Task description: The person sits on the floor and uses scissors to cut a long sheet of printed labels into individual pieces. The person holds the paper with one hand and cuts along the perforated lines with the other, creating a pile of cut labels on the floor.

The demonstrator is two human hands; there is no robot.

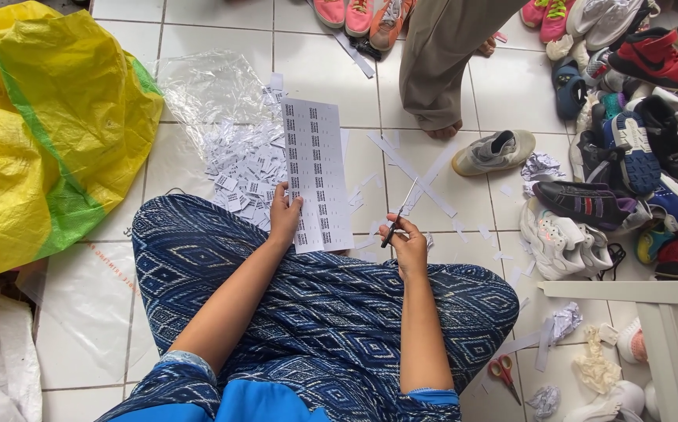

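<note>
Holding one label sheet (317, 176), left hand (284, 215); one scissors (398, 212), right hand (409, 244).

White tiled floor (511, 94) with grey grout lines, evenly lit. A yellow and green plastic sack (50, 133) lies at left, a heap of mixed shoes (636, 148) at right, a white frame (651, 312) at lower right, and a standing person's trouser leg (440, 62) at top.
</note>
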